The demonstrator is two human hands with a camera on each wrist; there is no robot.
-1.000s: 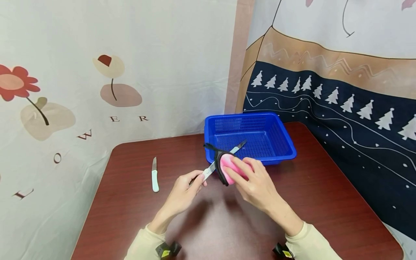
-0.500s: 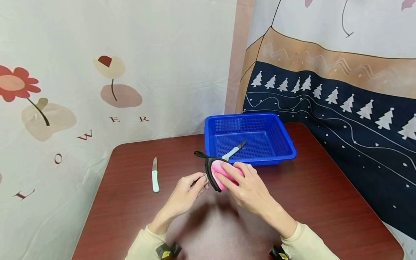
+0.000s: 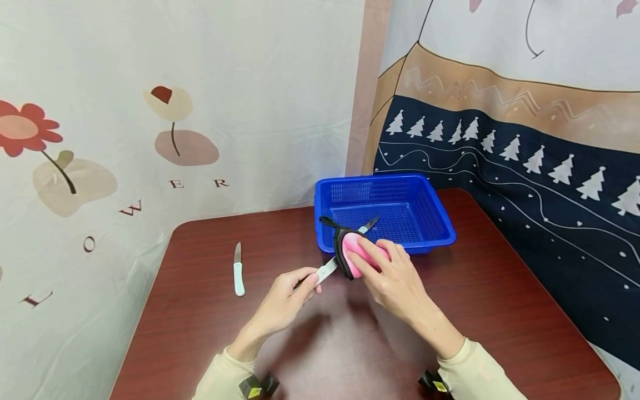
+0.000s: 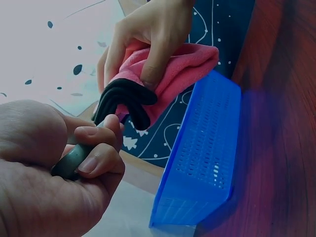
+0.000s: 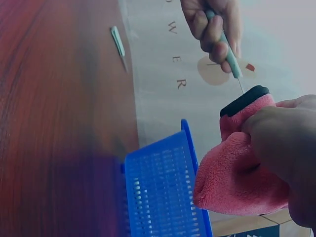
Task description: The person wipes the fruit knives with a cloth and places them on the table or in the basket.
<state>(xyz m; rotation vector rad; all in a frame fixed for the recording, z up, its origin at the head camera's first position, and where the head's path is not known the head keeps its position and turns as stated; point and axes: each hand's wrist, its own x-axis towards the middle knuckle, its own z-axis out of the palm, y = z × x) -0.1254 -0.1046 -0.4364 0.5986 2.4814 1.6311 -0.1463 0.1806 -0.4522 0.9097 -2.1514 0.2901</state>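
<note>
My left hand [image 3: 282,297] grips the pale handle of a knife [image 5: 229,54] in front of the blue basket. The blade points away and to the right, into a folded pink cloth [image 3: 352,244] with a black edge and a hanging loop. My right hand [image 3: 400,286] pinches that cloth around the blade, most of which is hidden. In the left wrist view, the fingers of my left hand [image 4: 98,158] curl round the handle. The cloth's fuzzy folds [image 5: 232,173] hang below my right hand in the right wrist view.
A blue plastic basket [image 3: 442,228] stands at the back of the brown table [image 3: 200,328]. One knife [image 3: 371,223] lies in it, partly hidden behind the cloth. Another knife with a pale handle [image 3: 238,278] lies on the table at left. Printed curtains hang behind.
The right hand slid the cloth toward the left hand, down to the handle, then back out along the blade toward the basket. The left hand has barely moved.
</note>
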